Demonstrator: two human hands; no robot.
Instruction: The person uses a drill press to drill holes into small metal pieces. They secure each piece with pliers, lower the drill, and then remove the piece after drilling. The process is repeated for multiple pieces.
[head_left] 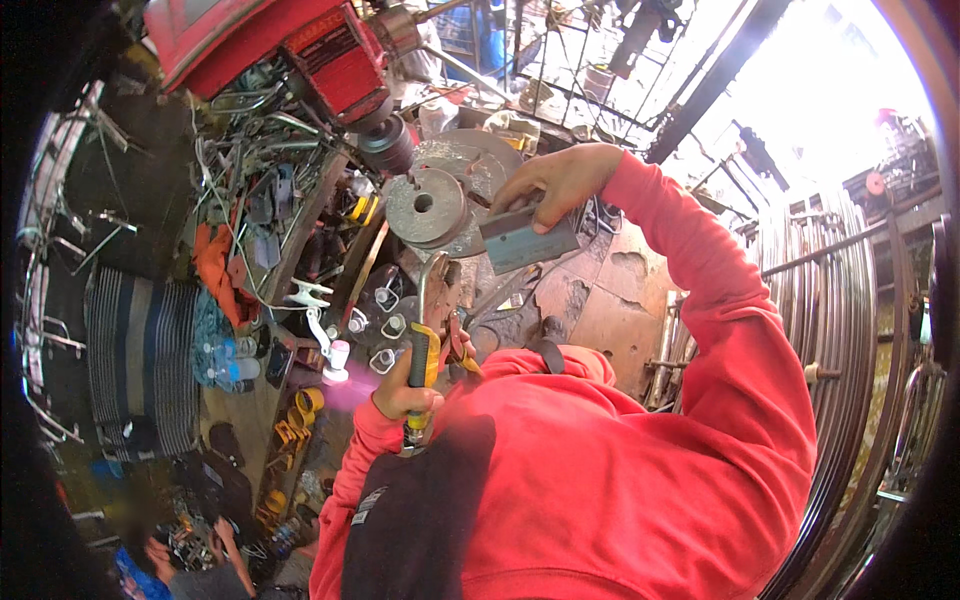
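Note:
My right hand (pixel 562 185) grips a grey metal piece (pixel 528 245) by its upper edge, thumb on the near face and fingers behind. The piece is tilted beside a round metal disc (pixel 424 208) with a centre hole, under the drill press chuck (pixel 386 146). My left hand (pixel 402 394), low and near my body, is closed around a hand tool (pixel 424 356) with a yellow and black grip and a curved silver arm; its exact kind is unclear. Close to its right are red and yellow handles (pixel 462 352), partly hidden.
The red drill press (pixel 325 60) overhangs the far left. Plastic bottles (pixel 385 297) and a white clip-on lamp (pixel 336 362) stand left of my left hand. Long metal tubes (pixel 835 290) line the right side. Another person's arm (pixel 232 555) shows at the lower left.

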